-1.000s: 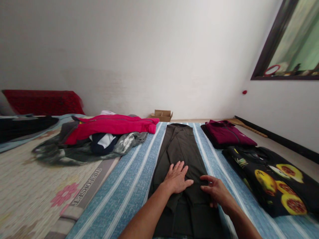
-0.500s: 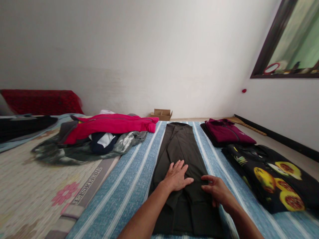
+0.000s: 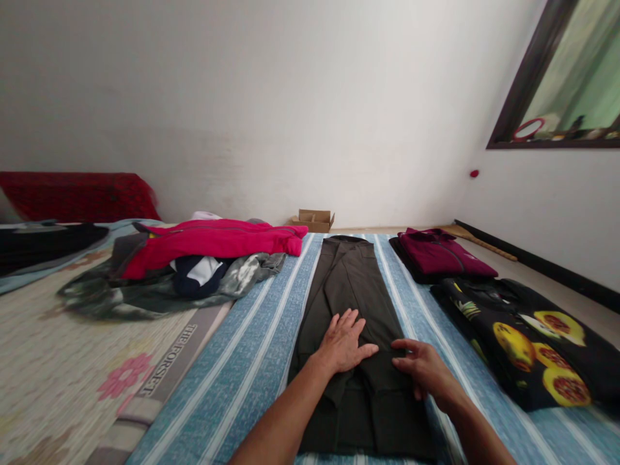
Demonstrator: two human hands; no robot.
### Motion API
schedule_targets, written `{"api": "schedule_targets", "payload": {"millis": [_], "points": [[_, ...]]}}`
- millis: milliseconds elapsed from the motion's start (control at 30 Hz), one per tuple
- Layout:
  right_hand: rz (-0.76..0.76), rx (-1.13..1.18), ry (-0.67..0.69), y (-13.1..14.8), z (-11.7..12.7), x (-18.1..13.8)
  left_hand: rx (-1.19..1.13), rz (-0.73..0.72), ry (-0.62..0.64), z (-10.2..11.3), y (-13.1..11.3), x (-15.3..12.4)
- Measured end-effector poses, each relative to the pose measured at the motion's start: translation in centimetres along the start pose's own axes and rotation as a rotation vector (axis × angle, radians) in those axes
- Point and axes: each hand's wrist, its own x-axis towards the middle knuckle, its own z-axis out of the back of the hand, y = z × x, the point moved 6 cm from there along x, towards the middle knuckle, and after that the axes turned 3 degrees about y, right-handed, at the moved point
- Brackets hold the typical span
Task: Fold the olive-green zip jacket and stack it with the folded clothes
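Note:
A pair of dark olive trousers (image 3: 351, 284) lies flat and lengthwise on a blue striped sheet (image 3: 252, 368). My left hand (image 3: 345, 342) rests palm down on the trousers' middle, fingers stretched and spread. My right hand (image 3: 423, 369) sits on the cloth's right edge, fingers bent with the tips pressing the fabric and nothing lifted in them. Both forearms come in from the bottom of the view.
A heap of loose clothes topped by a bright pink jacket (image 3: 213, 240) lies at the left. A folded maroon garment (image 3: 443, 255) and a black fruit-print garment (image 3: 527, 336) lie at the right. A small cardboard box (image 3: 314, 220) stands by the far wall.
Both hands stay on the trousers almost unmoved. The view has tipped slightly, so everything sits a little lower in frame.

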Motion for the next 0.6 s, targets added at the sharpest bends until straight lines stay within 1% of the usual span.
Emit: {"api": "schedule_targets", "payload": {"millis": [167, 300, 400, 600], "points": [[-0.001, 0.012, 0.013, -0.19, 0.08, 0.10, 0.008, -0.021, -0.003, -0.13, -0.05, -0.06], [-0.012, 0.001, 0.016, -0.42, 0.15, 0.26, 0.003, -0.015, 0.039, -0.10, -0.16, -0.08], [-0.026, -0.004, 0.016, -0.22, 0.24, 0.08, 0.001, -0.011, 0.063, 0.01, -0.31, -0.04], [-0.041, -0.019, 0.006, 0.50, 0.50, -0.39, 0.014, -0.012, 0.074, 0.10, -0.50, 0.14]]}}
